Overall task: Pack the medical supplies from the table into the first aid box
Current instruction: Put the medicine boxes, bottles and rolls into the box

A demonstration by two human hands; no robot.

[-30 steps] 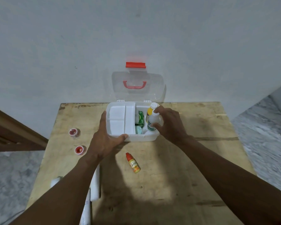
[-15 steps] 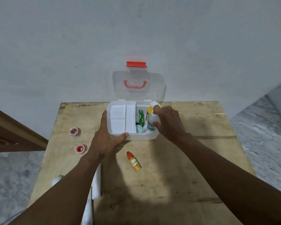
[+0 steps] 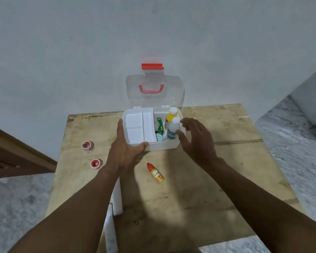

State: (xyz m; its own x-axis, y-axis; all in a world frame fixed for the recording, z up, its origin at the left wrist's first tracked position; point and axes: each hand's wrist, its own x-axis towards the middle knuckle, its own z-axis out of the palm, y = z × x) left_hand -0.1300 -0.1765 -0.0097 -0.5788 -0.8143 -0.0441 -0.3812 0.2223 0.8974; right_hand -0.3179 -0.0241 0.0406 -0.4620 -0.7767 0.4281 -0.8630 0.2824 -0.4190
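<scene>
The white first aid box (image 3: 161, 146) stands open at the table's far edge, its clear lid (image 3: 153, 92) leaning on the wall. In its right half stand a white bottle (image 3: 172, 129) and a yellow bottle (image 3: 170, 115), beside a green carton (image 3: 159, 126). My left hand (image 3: 124, 148) grips the box's front left corner. My right hand (image 3: 195, 137) hovers just right of the white bottle, fingers spread, holding nothing. A small orange dropper bottle (image 3: 155, 173) lies on the table in front of the box. Two red-cored tape rolls (image 3: 88, 146) (image 3: 95, 163) lie at the left.
The wooden table (image 3: 208, 189) stands against a grey wall. White rolled bandages (image 3: 117, 198) lie under my left forearm near the front left edge. A wooden frame (image 3: 16, 154) stands to the left, and the floor drops away at both sides.
My right hand has let go of the white bottle, which now stands in the box, and has drawn back slightly to the right with fingers apart. My left hand has stayed on the box.
</scene>
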